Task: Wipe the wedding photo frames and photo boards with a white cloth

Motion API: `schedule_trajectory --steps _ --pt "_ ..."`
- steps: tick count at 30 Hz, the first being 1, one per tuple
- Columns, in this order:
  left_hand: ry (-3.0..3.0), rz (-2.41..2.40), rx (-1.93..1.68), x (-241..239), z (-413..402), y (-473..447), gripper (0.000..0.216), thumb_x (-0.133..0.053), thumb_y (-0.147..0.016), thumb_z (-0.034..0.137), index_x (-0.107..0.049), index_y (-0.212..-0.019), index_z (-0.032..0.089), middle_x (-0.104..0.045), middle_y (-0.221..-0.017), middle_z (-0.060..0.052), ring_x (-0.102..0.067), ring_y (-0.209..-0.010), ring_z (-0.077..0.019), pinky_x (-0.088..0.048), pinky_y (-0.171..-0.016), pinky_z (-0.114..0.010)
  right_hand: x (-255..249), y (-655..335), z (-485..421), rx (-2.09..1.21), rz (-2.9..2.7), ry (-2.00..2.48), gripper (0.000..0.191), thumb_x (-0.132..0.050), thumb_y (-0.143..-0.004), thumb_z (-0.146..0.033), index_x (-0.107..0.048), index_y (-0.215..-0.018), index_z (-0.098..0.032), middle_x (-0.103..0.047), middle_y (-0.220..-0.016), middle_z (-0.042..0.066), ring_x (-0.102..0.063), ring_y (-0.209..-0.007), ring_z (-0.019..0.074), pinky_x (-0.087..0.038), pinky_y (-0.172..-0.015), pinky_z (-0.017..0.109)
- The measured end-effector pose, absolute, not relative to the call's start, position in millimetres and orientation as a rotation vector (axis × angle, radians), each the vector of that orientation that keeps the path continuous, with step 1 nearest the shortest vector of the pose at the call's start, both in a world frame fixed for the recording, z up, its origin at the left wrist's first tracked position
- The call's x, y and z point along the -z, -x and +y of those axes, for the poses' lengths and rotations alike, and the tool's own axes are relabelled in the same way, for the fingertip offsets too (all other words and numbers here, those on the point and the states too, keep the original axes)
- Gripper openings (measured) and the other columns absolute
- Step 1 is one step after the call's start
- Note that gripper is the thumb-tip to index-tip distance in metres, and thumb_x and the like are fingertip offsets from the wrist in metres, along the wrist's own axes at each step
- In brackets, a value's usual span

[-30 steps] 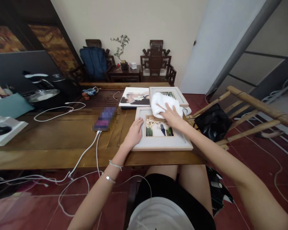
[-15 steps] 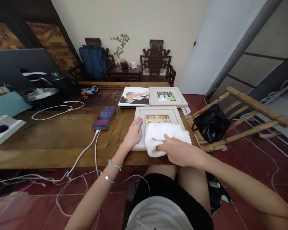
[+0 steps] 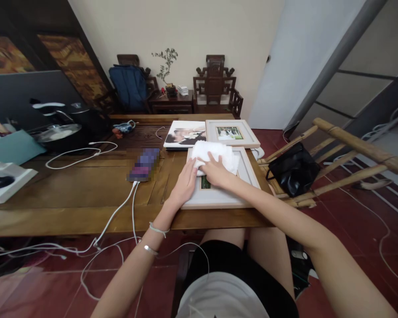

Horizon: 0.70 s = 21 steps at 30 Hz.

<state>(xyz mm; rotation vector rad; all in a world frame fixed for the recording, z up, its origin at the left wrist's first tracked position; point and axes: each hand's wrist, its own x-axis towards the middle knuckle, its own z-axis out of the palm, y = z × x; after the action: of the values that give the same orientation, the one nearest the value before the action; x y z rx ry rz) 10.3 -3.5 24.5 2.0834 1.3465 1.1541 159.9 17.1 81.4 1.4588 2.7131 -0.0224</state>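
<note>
white cloth pressed flat on a pale picture frame

white towelling sits under the right hand, which lies palm down with the fingers spread and flattened, not curled round anything; it presses the white cloth against the glass rather than gripping it. the left hand is also opened flat, its fingers laid along the left edge of the picture frame, fingertips just touching the near left corner of the cloth.

the cloth is bunched over the far half of the frame, directly beneath and beyond the right hand's fingers, covering most of the photo; only a strip of the print shows beside the right wrist. the frame lies face up at the near right end of the wooden table, its near edge close to the table's edge, just in front of the person's lap. its long axis runs away from the person, towards the far wall.

just beyond it lie a second frame and a photo print, side by side. a phone on a white cable rests to the left of the left hand, apart from it. a black bag sits on a bamboo chair to the right.
</note>
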Motion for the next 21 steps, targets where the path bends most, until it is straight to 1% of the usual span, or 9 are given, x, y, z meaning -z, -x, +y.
schedule_trajectory --steps 3,7,10,13,17,19,21 --pt "-2.069 1.370 -1.156 -25 -3 -10 0.058 -0.021 -0.097 0.046 -0.038 -0.139 0.010 -0.040 -0.146 -0.016 -0.034 -0.137 -0.0209 -0.023 -0.115 -0.040 -77 -153 29 -0.044 2.685 -1.514 0.055 -0.040 -0.080 0.000 -0.053 -0.131 -0.018 -0.026 -0.154 0.006 -0.009 -0.139 0.0420 -0.022 -0.099 0.074" --pt "-2.055 1.363 -1.182 -26 -5 -11 0.057 -0.018 -0.098 0.047 -0.040 -0.138 0.012 -0.042 -0.145 -0.014 -0.036 -0.136 -0.0203 -0.025 -0.115 -0.040 -84 -154 5 0.035 2.668 -1.469 0.055 -0.040 -0.078 0.000 -0.055 -0.128 -0.018 -0.024 -0.155 0.006 -0.016 -0.137 0.0439 -0.028 -0.095 0.074" --pt "-2.066 1.364 -1.167 -27 -6 -11 0.057 -0.016 -0.098 0.046 -0.043 -0.136 0.013 -0.044 -0.144 -0.013 -0.036 -0.136 -0.0199 -0.025 -0.115 -0.039 -95 -165 -31 0.166 2.672 -1.266 0.057 -0.041 -0.074 0.002 -0.059 -0.124 -0.019 -0.027 -0.154 0.006 -0.021 -0.136 0.0444 -0.032 -0.093 0.073" --pt "-2.080 1.388 -1.134 -25 -5 -11 0.056 -0.018 -0.098 0.044 -0.045 -0.134 0.011 -0.046 -0.142 -0.015 -0.037 -0.135 -0.0205 -0.026 -0.114 -0.039 -104 -184 -63 0.208 2.707 -1.108 0.061 -0.040 -0.071 0.005 -0.061 -0.122 -0.021 -0.032 -0.152 0.005 -0.025 -0.135 0.0425 -0.035 -0.093 0.071" --pt "-2.155 1.422 -1.073 -17 -1 -12 0.047 -0.030 -0.096 0.037 -0.054 -0.125 0.009 -0.046 -0.141 -0.017 -0.037 -0.136 -0.0240 -0.025 -0.114 -0.044 -112 -218 -82 0.143 2.667 -1.213 0.056 -0.039 -0.070 0.006 -0.065 -0.113 -0.017 -0.042 -0.146 0.009 -0.031 -0.133 0.0405 -0.038 -0.094 0.064" --pt "-2.215 1.413 -1.064 -12 2 -12 0.041 -0.036 -0.094 0.031 -0.057 -0.121 0.010 -0.048 -0.139 -0.016 -0.036 -0.136 -0.0252 -0.026 -0.114 -0.047 -116 -236 -82 0.123 2.582 -1.295 0.050 -0.039 -0.071 0.006 -0.068 -0.106 -0.016 -0.050 -0.138 0.012 -0.036 -0.131 0.0397 -0.039 -0.094 0.061" --pt "-2.252 1.407 -1.069 -9 4 -11 0.038 -0.038 -0.092 0.026 -0.058 -0.120 0.010 -0.051 -0.137 -0.016 -0.036 -0.136 -0.0252 -0.027 -0.114 -0.047 -120 -251 -78 0.078 2.492 -1.379 0.044 -0.040 -0.072 0.005 -0.071 -0.096 -0.016 -0.060 -0.126 0.016 -0.042 -0.126 0.0386 -0.041 -0.092 0.056"
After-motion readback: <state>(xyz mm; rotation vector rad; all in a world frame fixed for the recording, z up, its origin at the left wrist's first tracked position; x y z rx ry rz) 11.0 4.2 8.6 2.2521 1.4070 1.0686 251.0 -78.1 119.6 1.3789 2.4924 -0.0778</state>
